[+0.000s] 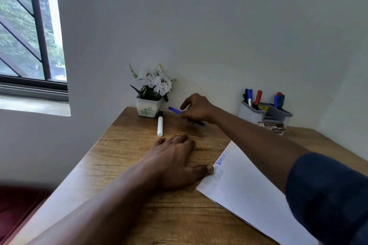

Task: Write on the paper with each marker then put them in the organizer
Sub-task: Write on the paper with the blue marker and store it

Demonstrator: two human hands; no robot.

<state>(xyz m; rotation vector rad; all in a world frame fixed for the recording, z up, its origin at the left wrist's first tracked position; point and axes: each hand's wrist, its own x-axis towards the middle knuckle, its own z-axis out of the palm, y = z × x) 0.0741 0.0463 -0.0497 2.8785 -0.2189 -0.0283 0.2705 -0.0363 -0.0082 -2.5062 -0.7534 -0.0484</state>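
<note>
My right hand (196, 110) grips a blue marker (174, 110) just above the far part of the wooden desk (139, 195), the marker's ends sticking out on both sides of the fist. A white marker with a black cap (160, 126) lies on the desk to the left of it. My left hand (175, 162) rests flat on the desk, its thumb touching the left edge of the white paper (249, 191), which bears blue and faint writing near its top. The grey organizer (263, 114) at the back right holds several markers upright.
A white pot of artificial white flowers (150, 96) stands against the wall at the back of the desk, just behind the white marker. A small box (272, 126) leans at the organizer's front. A window (29, 36) is at the left.
</note>
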